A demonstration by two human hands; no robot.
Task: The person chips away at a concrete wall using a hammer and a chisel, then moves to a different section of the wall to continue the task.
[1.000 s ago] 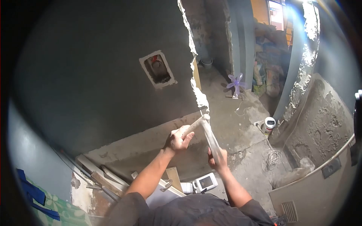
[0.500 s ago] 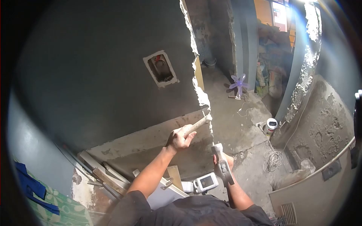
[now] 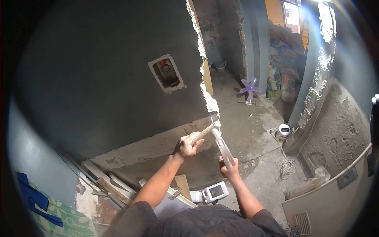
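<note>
The person's head and shoulders were cut off at the bottom edge, only a dark shirt showing, and the hammer (image 3: 222, 145) was smeared by blur, so its head could not be made out clearly where it met the chisel (image 3: 205, 132). No writing could be read on the small white device (image 3: 215, 191) below the hands or on the white canister (image 3: 283, 131) to the right of the broken wall edge (image 3: 205, 91). The left hand (image 3: 186, 147), arm stretched forward and up, had its fingers wrapped tight around the chisel, whose tip touched the foot of the broken wall edge. The right hand (image 3: 229, 169), just right of it and lower, gripped the hammer handle with fingers closed, the tool angled up-left toward the chisel's end.
</note>
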